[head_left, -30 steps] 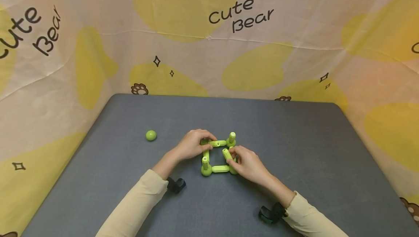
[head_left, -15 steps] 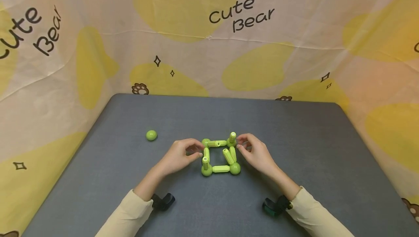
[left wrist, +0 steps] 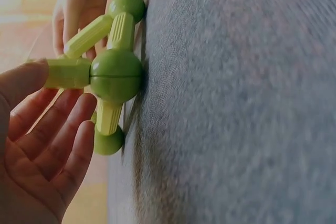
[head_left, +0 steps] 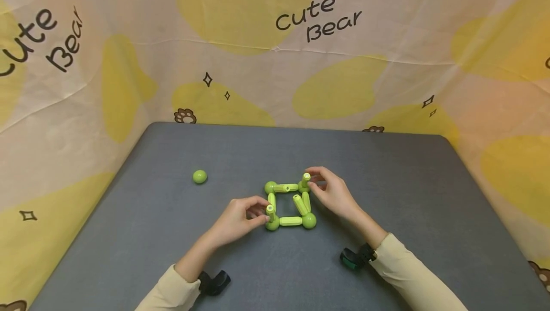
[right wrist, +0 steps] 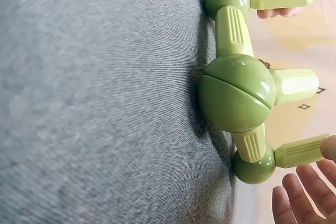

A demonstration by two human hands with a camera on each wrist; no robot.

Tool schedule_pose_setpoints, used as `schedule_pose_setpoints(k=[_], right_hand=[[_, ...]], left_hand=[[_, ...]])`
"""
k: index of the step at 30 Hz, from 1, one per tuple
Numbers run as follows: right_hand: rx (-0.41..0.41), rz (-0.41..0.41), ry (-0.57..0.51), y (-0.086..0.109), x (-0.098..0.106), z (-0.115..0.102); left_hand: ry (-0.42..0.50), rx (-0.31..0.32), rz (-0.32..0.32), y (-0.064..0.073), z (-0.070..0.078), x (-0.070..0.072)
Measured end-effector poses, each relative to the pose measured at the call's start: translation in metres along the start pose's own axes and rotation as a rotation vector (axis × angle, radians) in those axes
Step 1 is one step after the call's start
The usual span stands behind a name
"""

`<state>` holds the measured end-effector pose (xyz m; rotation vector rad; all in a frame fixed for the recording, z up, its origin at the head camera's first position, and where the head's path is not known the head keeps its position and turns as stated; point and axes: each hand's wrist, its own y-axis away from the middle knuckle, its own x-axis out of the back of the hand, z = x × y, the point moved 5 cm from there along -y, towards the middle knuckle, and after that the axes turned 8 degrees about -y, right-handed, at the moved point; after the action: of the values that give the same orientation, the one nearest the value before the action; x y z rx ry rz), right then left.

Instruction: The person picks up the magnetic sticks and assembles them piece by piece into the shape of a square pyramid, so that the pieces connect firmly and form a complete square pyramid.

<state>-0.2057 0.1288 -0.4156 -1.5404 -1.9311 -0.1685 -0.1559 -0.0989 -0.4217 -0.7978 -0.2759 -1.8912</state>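
Light-green sticks and darker green balls form a square frame; its near-side stick [head_left: 290, 221] lies on the table. My left hand [head_left: 237, 220] pinches the upright stick [left wrist: 68, 73] on the near-left ball [left wrist: 116, 76] between thumb and fingers. At the far-right ball [right wrist: 254, 164], my right hand [head_left: 333, 191] pinches another upright stick [right wrist: 300, 151]. From the near-right ball [right wrist: 236, 93] rises a leaning stick [head_left: 299, 205], touched by neither hand. The far-left ball [head_left: 270, 187] also carries a stick, seen over the far side of the square.
A loose green ball [head_left: 199, 176] lies on the grey table [head_left: 386, 172], left of the frame. Behind and at both sides hangs a printed cloth [head_left: 240, 24]. Black wrist cameras sit below the left [head_left: 214, 283] and right [head_left: 357, 257] sleeves' cuffs.
My right hand has left the near-right leaning stick and moved away to the far-right upright one. My left hand has come from the far-left corner toward me to the near-left stick.
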Motion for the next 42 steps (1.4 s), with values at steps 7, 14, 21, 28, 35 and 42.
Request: schedule_pose_setpoints(k=[7,14,21,28,35,42], right_hand=[[-0.006,-0.003,-0.006,-0.004,-0.002,0.002],[0.051,-0.022,0.012,-0.006,-0.004,-0.001],[0.120,-0.062,0.046,-0.005,-0.008,-0.006],[0.133,-0.103,0.078,-0.005,-0.012,-0.006],[0.162,-0.116,0.100,-0.005,-0.013,-0.008],[0.195,-0.114,0.127,-0.005,-0.014,-0.011]], left_hand=[[-0.039,0.006,0.019,-0.006,0.004,-0.005],[-0.066,0.002,0.038,-0.014,0.008,-0.011],[-0.055,0.009,0.056,-0.020,0.010,-0.016],[-0.090,0.021,0.099,-0.024,0.011,-0.018],[-0.134,0.031,0.129,-0.027,0.009,-0.019],[-0.155,0.031,0.133,-0.029,0.009,-0.019]])
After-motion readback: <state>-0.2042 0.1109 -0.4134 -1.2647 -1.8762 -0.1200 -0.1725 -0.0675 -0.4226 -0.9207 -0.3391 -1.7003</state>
